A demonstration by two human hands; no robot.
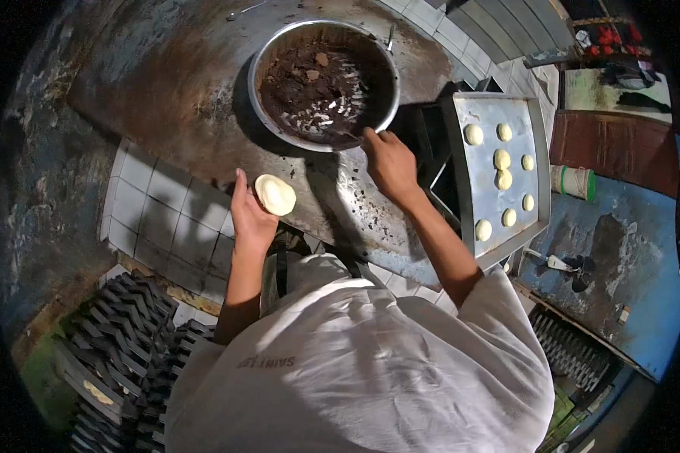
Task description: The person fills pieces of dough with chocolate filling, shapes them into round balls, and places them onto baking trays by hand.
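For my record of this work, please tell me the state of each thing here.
Dough piece: flattened, in the left hand.
Bowl: uncovered, partly filled.
Dark mixture: crumbly, lumpy.
Right hand: curled at the bowl's rim.
Tray: uncovered, holding dough balls.
Dough balls: rounded, pale, two touching.

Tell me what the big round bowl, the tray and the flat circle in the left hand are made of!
The bowl looks like smooth metal, perhaps steel: its rim shines. The tray seems to be duller grey metal, maybe aluminium, with thin raised edges. The dough circle in the left hand looks raw and soft: pale yellow.
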